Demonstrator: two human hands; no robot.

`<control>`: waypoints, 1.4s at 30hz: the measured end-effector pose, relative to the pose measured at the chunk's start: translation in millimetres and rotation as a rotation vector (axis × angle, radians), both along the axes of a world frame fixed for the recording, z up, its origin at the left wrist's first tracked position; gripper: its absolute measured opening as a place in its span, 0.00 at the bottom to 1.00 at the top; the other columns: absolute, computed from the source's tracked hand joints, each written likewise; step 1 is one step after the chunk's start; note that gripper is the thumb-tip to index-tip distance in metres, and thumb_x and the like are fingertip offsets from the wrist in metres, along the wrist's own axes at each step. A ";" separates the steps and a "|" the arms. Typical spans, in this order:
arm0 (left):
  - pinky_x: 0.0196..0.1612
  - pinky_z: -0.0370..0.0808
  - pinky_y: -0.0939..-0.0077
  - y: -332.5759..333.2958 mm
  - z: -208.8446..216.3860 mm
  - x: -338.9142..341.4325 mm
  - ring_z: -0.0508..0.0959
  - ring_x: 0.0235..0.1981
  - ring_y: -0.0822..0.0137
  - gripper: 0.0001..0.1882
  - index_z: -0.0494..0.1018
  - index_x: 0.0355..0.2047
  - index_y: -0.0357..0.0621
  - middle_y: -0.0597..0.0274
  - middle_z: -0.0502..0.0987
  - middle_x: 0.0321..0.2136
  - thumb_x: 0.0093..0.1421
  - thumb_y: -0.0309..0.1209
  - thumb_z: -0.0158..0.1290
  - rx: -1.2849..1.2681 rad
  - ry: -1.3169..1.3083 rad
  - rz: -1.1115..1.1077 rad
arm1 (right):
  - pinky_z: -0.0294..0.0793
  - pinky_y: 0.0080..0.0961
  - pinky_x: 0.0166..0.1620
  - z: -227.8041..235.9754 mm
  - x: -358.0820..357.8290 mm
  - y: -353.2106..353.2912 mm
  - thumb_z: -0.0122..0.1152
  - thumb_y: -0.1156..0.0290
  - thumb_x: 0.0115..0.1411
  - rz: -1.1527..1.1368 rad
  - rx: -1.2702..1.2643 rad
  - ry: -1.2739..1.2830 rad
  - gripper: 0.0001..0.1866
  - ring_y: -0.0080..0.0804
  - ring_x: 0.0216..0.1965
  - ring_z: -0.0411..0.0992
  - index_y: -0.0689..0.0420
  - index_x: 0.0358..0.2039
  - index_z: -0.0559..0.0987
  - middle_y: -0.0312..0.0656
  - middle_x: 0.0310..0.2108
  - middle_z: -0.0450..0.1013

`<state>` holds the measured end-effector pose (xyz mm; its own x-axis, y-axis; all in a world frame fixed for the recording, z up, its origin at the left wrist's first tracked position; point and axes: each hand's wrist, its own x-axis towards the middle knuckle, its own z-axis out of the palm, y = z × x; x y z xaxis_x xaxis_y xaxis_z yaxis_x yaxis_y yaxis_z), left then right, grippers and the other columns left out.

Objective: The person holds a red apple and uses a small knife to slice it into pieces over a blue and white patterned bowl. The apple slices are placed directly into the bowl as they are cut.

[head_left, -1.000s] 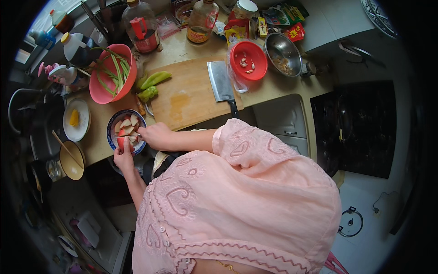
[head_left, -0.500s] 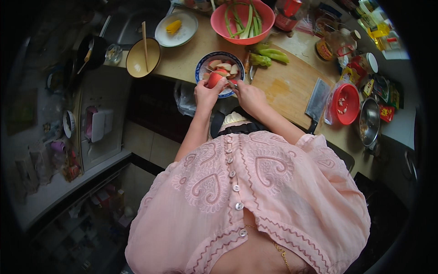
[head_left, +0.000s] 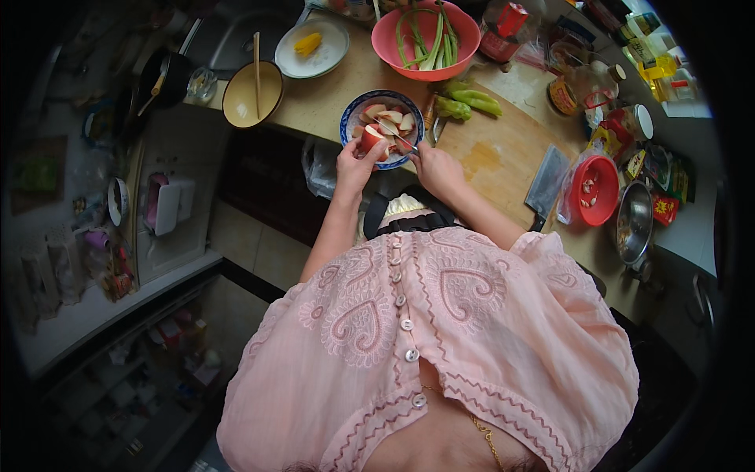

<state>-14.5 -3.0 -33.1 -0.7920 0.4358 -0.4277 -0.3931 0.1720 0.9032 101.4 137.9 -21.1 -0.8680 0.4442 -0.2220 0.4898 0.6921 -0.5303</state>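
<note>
Over the near side of a blue-and-white bowl [head_left: 344, 127], my left hand [head_left: 355, 167] is closed round a partly cut red apple [head_left: 371, 140] with pale flesh showing. My right hand [head_left: 439, 169] grips a small knife [head_left: 406, 145], its thin blade pointing left across the bowl beside the apple. Cut apple pieces [head_left: 387, 118] with red skin lie in the bowl beneath both hands. The knife's handle is mostly hidden in my right fingers.
A cutting board [head_left: 503, 149] with green peppers [head_left: 472, 98] and a cleaver [head_left: 548, 181] lies to the right. Behind stands a pink bowl [head_left: 381, 47] of green stalks. A white plate [head_left: 330, 63] and yellow bowl [head_left: 236, 98] with chopsticks are at left; a red basin [head_left: 604, 197] sits far right.
The knife has moved away from the near side of the apple, its blade now showing over the bowl. More pale cut flesh shows on the apple. The view has shifted slightly.
</note>
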 end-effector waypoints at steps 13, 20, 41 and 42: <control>0.57 0.70 0.65 -6.9 17.0 -3.8 0.73 0.51 0.59 0.26 0.60 0.57 0.39 0.55 0.69 0.51 0.61 0.31 0.54 0.632 -0.439 -0.064 | 0.71 0.47 0.31 18.0 3.3 1.6 0.52 0.59 0.61 0.114 -0.133 0.171 0.12 0.55 0.29 0.74 0.53 0.40 0.71 0.54 0.26 0.74; 0.54 0.71 0.67 -6.6 25.4 -2.2 0.71 0.51 0.64 0.27 0.60 0.58 0.41 0.57 0.68 0.51 0.60 0.29 0.55 0.577 -0.248 -0.094 | 0.71 0.46 0.30 25.4 1.0 8.7 0.52 0.59 0.61 0.119 -0.096 0.259 0.11 0.53 0.29 0.73 0.53 0.36 0.70 0.51 0.26 0.74; 0.43 0.71 0.82 -8.7 28.5 -3.9 0.75 0.41 0.74 0.26 0.66 0.54 0.33 0.62 0.75 0.43 0.57 0.31 0.59 0.297 -0.048 -0.071 | 0.71 0.44 0.28 31.6 -1.5 6.6 0.52 0.60 0.61 0.187 -0.029 0.322 0.11 0.49 0.29 0.73 0.54 0.34 0.69 0.47 0.27 0.73; 0.43 0.71 0.82 -8.9 29.5 -3.5 0.75 0.40 0.75 0.26 0.66 0.54 0.33 0.62 0.75 0.43 0.57 0.31 0.59 0.286 -0.043 -0.066 | 0.70 0.44 0.28 31.5 -1.2 6.1 0.53 0.60 0.61 0.188 -0.025 0.323 0.11 0.50 0.28 0.73 0.54 0.35 0.69 0.48 0.26 0.73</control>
